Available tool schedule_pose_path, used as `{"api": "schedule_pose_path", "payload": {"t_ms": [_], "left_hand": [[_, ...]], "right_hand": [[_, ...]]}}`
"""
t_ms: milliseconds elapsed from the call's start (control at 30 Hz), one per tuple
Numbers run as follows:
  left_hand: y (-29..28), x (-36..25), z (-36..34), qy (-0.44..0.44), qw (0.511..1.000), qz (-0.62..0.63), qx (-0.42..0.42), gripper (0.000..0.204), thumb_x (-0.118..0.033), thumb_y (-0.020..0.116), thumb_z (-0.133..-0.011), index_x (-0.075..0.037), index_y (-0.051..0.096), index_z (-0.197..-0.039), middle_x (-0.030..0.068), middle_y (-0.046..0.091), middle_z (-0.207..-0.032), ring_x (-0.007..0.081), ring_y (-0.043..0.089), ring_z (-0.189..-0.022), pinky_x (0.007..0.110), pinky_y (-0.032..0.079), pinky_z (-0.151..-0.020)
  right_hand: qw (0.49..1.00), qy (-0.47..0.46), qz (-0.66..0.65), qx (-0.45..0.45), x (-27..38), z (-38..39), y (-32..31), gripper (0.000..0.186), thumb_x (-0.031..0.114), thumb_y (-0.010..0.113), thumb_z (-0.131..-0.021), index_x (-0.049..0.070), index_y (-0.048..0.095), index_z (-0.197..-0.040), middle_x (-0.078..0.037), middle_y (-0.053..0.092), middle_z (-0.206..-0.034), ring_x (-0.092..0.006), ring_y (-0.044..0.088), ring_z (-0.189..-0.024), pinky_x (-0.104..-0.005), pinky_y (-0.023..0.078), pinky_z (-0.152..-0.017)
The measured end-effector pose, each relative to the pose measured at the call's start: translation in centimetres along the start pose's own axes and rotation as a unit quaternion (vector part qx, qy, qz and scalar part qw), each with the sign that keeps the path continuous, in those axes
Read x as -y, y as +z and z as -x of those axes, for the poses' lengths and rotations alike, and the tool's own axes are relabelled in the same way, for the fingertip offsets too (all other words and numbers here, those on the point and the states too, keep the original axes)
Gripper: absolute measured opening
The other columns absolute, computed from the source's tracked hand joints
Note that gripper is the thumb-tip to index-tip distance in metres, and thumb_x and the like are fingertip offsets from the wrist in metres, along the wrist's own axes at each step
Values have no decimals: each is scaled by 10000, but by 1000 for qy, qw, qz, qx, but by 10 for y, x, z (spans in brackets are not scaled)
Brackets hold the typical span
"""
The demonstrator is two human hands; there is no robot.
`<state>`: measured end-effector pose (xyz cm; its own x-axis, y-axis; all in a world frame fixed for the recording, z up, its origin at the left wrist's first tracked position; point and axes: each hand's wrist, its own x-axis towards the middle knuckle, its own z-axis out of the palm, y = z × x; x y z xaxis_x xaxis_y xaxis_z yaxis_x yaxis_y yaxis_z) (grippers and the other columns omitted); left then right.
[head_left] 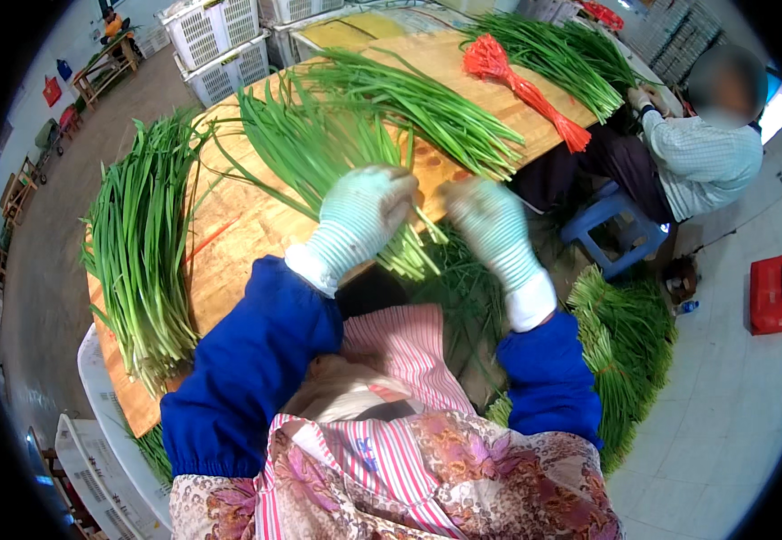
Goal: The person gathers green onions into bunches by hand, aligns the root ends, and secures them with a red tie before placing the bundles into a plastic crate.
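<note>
My left hand (362,216), in a pale striped knit glove, is closed round a bunch of garlic chives (305,148). The leaves fan away over the wooden table (238,256) and blur in places, while the pale stem ends stick out below the hand. Just right of those stems is my right hand (490,220), gloved alike. Motion smears its fingers, so their grip cannot be made out. Beyond my hands lies another pile of chives (436,112), and a thick heap of chives (143,252) covers the table's left edge.
A bundle of red ties (526,90) lies near the far right edge beside more chives (553,63). To the right, a co-worker (701,144) sits by a blue stool (616,229). Chives (625,351) are heaped on the floor. White crates (215,40) stand behind the table.
</note>
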<state>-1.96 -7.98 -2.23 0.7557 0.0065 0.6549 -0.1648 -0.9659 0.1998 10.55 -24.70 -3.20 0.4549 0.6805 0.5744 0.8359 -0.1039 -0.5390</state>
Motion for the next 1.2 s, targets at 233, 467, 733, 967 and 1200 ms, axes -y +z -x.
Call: {"api": "schedule_pose_path", "payload": {"t_ms": [233, 467, 733, 967, 1200], "left_hand": [[3, 1, 6, -64, 996, 11, 66, 277, -155, 593, -788, -84, 634, -1053, 100, 605, -1113, 313, 578, -971, 400, 480, -816], [-3, -5, 3, -70, 993, -11, 90, 227, -147, 598, -776, -70, 642, -985, 98, 620, -1029, 317, 577, -910, 411, 468, -785], [2, -5, 4, -48, 997, -23, 47, 191, -142, 606, -758, -68, 647, -930, 97, 635, -949, 317, 585, -863, 409, 468, -750], [0, -5, 4, -32, 999, -4, 3, 205, -111, 615, -753, -60, 632, -950, 104, 625, -1003, 316, 589, -899, 405, 474, -761], [13, 5, -14, 26, 997, -50, 61, 299, -137, 608, -762, -70, 613, -1053, 119, 578, -1144, 306, 499, -1150, 430, 396, -978]], "right_hand": [[973, 3, 229, -33, -35, -40, -30, 173, 222, 632, -751, 75, 678, -830, -149, 637, -792, -315, 621, -773, -405, 496, -704], [991, 107, 72, 35, -24, -36, -15, 205, 244, 634, -747, 63, 681, -831, -152, 645, -813, -317, 623, -787, -391, 493, -711], [958, 82, 254, 105, -20, -43, -6, 232, 302, 603, -788, 105, 706, -854, -147, 654, -828, -311, 628, -791, -421, 499, -696], [991, 128, -20, -17, -9, -20, 28, 180, 190, 623, -789, 40, 641, -886, -127, 651, -814, -258, 639, -731, -357, 502, -668], [935, 162, -308, -60, -1, 3, 43, 110, 48, 655, -777, -10, 629, -868, -57, 632, -742, -108, 587, -676, -245, 480, -630]]}}
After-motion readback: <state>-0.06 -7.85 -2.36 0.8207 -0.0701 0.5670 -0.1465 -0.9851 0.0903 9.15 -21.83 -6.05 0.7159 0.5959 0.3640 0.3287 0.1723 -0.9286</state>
